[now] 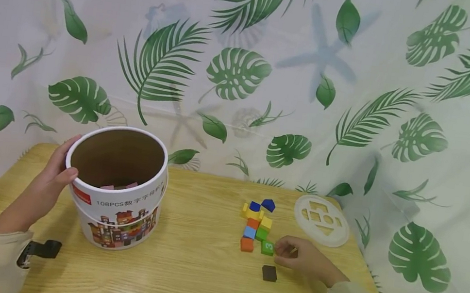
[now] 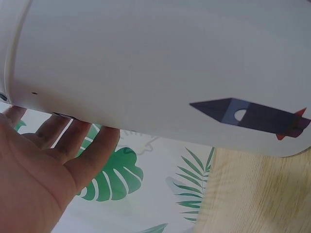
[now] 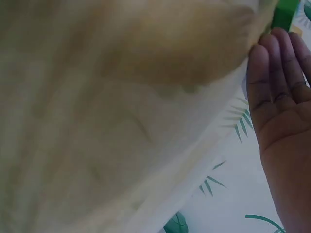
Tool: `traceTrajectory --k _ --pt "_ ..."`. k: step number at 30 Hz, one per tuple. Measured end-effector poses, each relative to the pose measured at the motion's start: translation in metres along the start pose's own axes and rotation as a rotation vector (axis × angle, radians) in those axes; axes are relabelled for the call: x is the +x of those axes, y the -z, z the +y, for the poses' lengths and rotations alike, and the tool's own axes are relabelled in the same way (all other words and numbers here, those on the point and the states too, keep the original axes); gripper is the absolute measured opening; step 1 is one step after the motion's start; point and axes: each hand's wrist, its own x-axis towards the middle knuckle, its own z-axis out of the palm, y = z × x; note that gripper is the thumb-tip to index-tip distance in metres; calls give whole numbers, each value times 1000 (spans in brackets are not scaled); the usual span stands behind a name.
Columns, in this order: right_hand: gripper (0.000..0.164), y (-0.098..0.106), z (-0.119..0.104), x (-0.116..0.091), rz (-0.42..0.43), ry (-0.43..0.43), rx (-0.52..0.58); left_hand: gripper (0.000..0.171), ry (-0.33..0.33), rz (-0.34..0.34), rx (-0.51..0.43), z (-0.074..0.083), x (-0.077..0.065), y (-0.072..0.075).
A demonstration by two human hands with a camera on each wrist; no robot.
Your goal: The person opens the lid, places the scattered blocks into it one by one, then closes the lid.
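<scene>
A white bucket (image 1: 122, 201) with printed block pictures stands at the left of the table, a few pinkish pieces (image 1: 126, 186) visible low inside. My left hand (image 1: 47, 182) holds its left side at the rim, and in the left wrist view the fingers (image 2: 99, 150) lie against the white wall. On the right, my right hand (image 1: 302, 257) is low over the table beside a green block marked 3 (image 1: 267, 248). The fingertips are at or very near that block; contact is hard to tell. In the right wrist view, the fingers (image 3: 274, 73) look fairly straight, close to a green block (image 3: 285, 13).
Several coloured blocks (image 1: 253, 223) stand grouped beyond the green one. A dark brown block (image 1: 269, 273) lies nearer me. The white lid (image 1: 299, 210) with cut-out shapes lies at the back right. A leaf-patterned curtain (image 1: 232, 131) borders the wooden table (image 1: 194, 259).
</scene>
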Motion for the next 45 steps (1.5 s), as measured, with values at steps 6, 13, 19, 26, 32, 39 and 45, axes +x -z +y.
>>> traceTrajectory --k 6,13,19,26,32,39,45 --pt "28 -9 1 -11 -61 30 68 68 2 2 0 0 0 2" --pt "18 -14 1 -12 -46 73 51 69 15 -10 -13 1 -1 1" --pt "20 -12 -7 -13 -12 49 59 68 8 -6 -17 2 0 0" --pt "21 -11 -6 -11 -27 43 42 69 9 -6 0 3 0 0" --pt "20 -11 0 -9 -16 24 30 69 2 -3 1 1 -1 0" --pt "20 -5 -1 -11 43 17 37 68 8 -4 7 1 -1 0" --pt "19 6 -13 -8 193 74 2 69 -7 -4 27 3 -1 0"
